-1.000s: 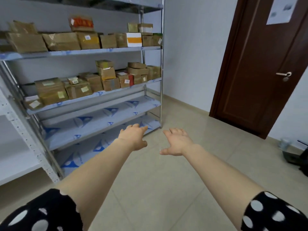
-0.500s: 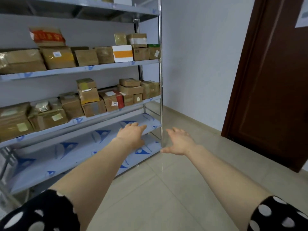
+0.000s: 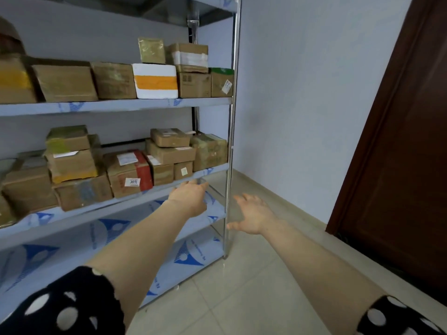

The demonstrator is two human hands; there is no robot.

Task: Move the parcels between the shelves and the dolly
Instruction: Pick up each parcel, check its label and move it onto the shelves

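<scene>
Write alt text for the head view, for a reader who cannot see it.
The left hand and right hand, both open and empty, stretch toward a metal rack whose two middle shelves hold taped cardboard parcels and one white box with an orange band. A dark wooden door stands to the right.

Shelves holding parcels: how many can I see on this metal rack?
2. The upper grey metal shelf carries a row including a white foam box with an orange band; the grey shelf below holds stacked brown cardboard parcels. Anything on the topmost level is hidden.
</scene>
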